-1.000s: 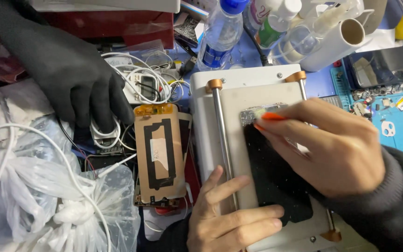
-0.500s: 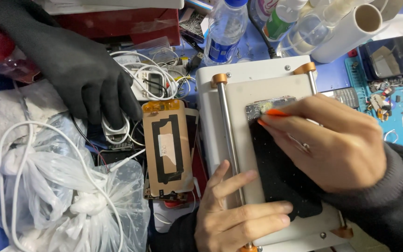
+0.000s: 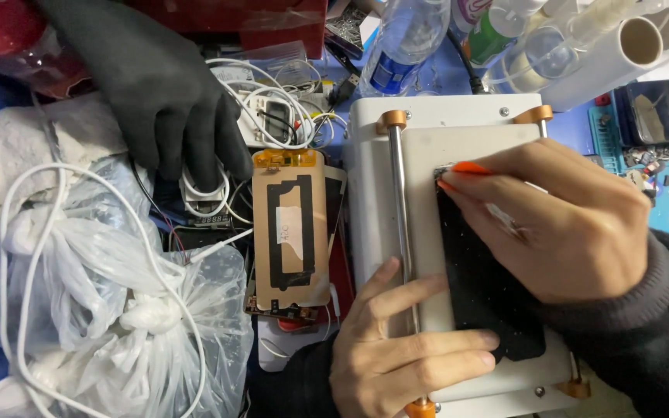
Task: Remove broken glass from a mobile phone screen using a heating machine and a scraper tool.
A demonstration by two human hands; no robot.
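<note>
**Both hands on the dark panel at the white plate machine**

My right hand lies over the upper half of the flat black rectangular panel, which rests on the top plate of the white box-shaped machine with copper-coloured posts. The fingers are curled together, their orange-painted nails at the panel's far left corner; whether they pinch anything there I cannot tell, since the fingertips hide the spot. My left hand is spread flat at the machine's near edge, fingers open and holding nothing, the lower fingertips touching the panel's near left side. One finger crosses the thin steel rod that runs along the plate's left edge between two posts.

Just left of the machine, a tan rectangular backing sheet with a black frame outline lies on the cluttered bench. Beyond it, someone else's black-gloved hand rests on a tangle of white cables. A knotted clear plastic bag fills the bench's near left corner. At the far edge stand a clear plastic bottle with a blue label and a white cardboard tube.
</note>
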